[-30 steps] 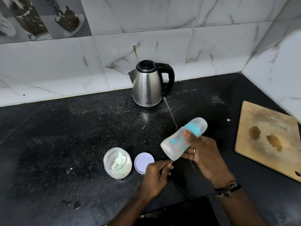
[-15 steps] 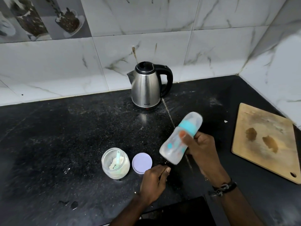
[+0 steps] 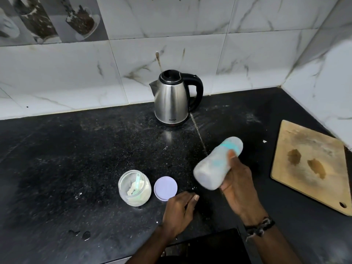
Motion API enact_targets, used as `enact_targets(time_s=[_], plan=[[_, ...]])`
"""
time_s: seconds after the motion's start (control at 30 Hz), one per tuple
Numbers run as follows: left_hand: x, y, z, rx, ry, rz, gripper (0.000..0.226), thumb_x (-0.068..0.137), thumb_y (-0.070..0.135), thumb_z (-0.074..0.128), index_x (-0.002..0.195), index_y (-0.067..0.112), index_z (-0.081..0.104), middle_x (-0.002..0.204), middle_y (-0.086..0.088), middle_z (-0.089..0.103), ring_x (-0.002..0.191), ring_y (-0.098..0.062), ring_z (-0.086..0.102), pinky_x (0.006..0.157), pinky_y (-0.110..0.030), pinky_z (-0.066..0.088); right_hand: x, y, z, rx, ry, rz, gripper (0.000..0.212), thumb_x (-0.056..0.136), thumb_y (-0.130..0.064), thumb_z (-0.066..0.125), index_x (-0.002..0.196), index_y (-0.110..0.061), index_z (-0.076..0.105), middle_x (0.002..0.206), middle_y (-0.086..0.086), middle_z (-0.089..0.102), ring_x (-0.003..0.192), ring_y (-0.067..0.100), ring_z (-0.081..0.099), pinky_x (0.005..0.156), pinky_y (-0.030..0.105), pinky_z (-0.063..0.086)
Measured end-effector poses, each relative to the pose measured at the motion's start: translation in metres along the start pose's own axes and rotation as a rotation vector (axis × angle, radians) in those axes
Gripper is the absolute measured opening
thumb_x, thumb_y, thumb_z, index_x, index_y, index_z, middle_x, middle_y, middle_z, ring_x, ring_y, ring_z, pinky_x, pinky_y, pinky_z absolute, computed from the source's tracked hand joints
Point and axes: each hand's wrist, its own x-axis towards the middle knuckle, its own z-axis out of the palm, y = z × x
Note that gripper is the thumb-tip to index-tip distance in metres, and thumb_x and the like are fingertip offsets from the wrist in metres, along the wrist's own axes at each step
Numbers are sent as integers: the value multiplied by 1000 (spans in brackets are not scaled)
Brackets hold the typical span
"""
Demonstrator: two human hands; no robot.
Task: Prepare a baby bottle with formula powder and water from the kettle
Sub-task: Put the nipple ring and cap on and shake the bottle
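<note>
kettle (image 3: pixel 171 100) | a small dark brand mark is showing low on the steel body, far beyond the fingers, too small to read | baby bottle (image 3: pixel 217 163) | teal markings are blurring beside the gripping fingers, unreadable

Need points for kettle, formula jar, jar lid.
kettle (image 3: pixel 171 101), head view, steel body.
formula jar (image 3: pixel 140 196), head view, glass side wall.
jar lid (image 3: pixel 165 188), head view, centre of top face.

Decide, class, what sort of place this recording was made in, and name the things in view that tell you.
Most likely a home kitchen: an electric kettle stands on a dark stone countertop against a marble-look tiled wall, with a wooden chopping board lying to the right.
</note>
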Motion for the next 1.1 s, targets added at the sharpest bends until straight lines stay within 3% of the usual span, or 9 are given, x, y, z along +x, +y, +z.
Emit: enact_targets(time_s=[0.1, 0.13, 0.27, 0.37, 0.53, 0.63, 0.77, 0.93, 1.1], plan=[[-2, -2, 0, -9, 12, -11, 27, 104, 27, 56, 82, 15, 68, 73, 1, 68, 66, -15, 64, 59, -29, 45, 3, 4, -6, -212, -29, -80, 53, 52, -57, 88, 82, -14, 78, 88, 10, 79, 82, 24, 77, 68, 39, 63], [-2, -2, 0, -16, 5, -10, 27, 104, 28, 56, 83, 16, 68, 74, 2, 68, 67, -15, 64, 61, -28, 45, 2, 1, -4, -118, -49, -53, 58, 47, -59, 90, 81, -14, 80, 90, 10, 79, 83, 24, 77, 66, 37, 63], [-1, 0, 1, -2, -11, -5, 28, 107, 31, 54, 86, 19, 67, 76, 5, 65, 70, -12, 62, 66, -20, 41, 4, -1, -6, 24, -34, -25, 53, 48, -58, 88, 80, -15, 81, 91, 6, 79, 84, 20, 76, 65, 32, 62], [-2, -2, 1, -10, 2, -8, 27, 106, 30, 55, 85, 19, 67, 75, 4, 66, 68, -13, 62, 64, -24, 42, 6, -2, -11, -226, -8, -110, 52, 50, -57, 87, 80, -16, 78, 85, 5, 79, 83, 24, 77, 71, 38, 64], [-2, -2, 3, 2, 16, -15, 28, 104, 27, 56, 81, 16, 67, 72, 3, 67, 66, -14, 64, 61, -30, 47, -2, 9, -6, -7, -33, 12, 37, 72, -47, 69, 83, -13, 78, 87, 7, 78, 80, 20, 76, 66, 35, 64], [-7, -9, 3, -8, 13, -50, 25, 98, 23, 55, 85, 11, 72, 75, 0, 73, 66, -16, 68, 59, -34, 54, -2, 18, -5, -275, -68, -43, 51, 55, -58, 86, 82, -16, 79, 90, 18, 77, 82, 29, 76, 68, 40, 64], [-4, -5, 3, 15, 13, -26, 33, 105, 28, 55, 78, 13, 65, 70, 2, 66, 63, -16, 63, 58, -40, 49, -2, 20, -3, 49, -122, 24, 61, 43, -58, 92, 86, -17, 82, 98, 11, 78, 89, 22, 76, 65, 36, 62], [-6, -6, 2, 5, 17, -32, 25, 104, 24, 58, 83, 15, 68, 70, 3, 68, 63, -14, 64, 58, -37, 50, 4, 11, -3, -180, -55, -19, 45, 58, -48, 87, 83, -12, 78, 93, 17, 77, 88, 29, 76, 69, 38, 63], [-3, -7, 4, 13, 6, -46, 32, 105, 29, 56, 79, 14, 66, 70, 2, 67, 63, -15, 63, 59, -36, 49, 0, 14, -2, -49, -28, -2, 32, 71, -39, 74, 87, -12, 77, 87, 4, 79, 86, 24, 76, 65, 32, 62]])
